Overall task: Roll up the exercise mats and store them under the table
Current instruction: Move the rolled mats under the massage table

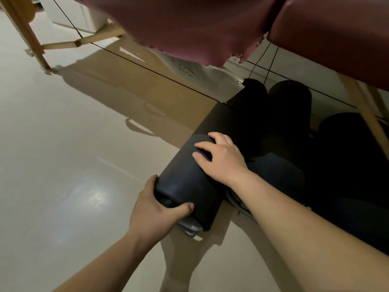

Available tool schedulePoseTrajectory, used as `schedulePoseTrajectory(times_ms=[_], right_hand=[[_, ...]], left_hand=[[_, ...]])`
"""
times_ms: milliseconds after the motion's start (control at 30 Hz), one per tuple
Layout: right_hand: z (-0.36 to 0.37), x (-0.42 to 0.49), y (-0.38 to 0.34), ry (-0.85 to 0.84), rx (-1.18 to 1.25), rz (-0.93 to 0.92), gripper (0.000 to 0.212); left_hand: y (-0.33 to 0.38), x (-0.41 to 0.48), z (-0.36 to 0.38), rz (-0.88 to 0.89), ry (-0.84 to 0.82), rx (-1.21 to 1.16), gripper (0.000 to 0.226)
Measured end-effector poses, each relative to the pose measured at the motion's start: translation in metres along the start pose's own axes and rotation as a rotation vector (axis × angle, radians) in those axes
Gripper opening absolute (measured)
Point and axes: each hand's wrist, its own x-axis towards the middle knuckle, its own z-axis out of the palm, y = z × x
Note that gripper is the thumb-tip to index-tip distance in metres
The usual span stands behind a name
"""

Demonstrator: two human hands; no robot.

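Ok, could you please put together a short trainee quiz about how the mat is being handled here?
1. True or false: the right hand rests flat on top of the rolled mat.
2. What does the left hand grip? A) a towel B) the roll's near end C) a bottle
3. Fill in: other dark rolls lie under the padded maroon ____.
Key: 1 true; 2 B; 3 table.
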Motion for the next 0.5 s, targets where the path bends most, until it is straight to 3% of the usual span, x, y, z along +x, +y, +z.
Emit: schedulePoseTrajectory(times_ms=[133, 233, 333, 433, 500], right_hand=[[0.002, -0.010, 0.018, 0.156, 0.037, -0.089, 0.033], [0.000, -0.021, 0.035, 0.141, 0.068, -0.127, 0.048], [-0.007, -0.026, 0.045, 0.037, 0.076, -0.095, 0.065], [-0.012, -0.023, 0.054, 0.024, 0.072, -0.084, 0.058], [-0.014, -0.019, 0.059, 0.025, 0.075, -0.111, 0.051]], left_hand=[[0.012, 0.020, 0.018, 0.007, 0.023, 0.007, 0.121], [0.023, 0.032, 0.033, 0.021, 0.027, 0.002, 0.119], [0.034, 0.047, 0.042, 0.057, -0.007, 0.031, 0.108], [0.034, 0.051, 0.045, 0.057, -0.002, 0.003, 0.098], [0.027, 0.046, 0.045, 0.041, 0.107, -0.050, 0.081]])
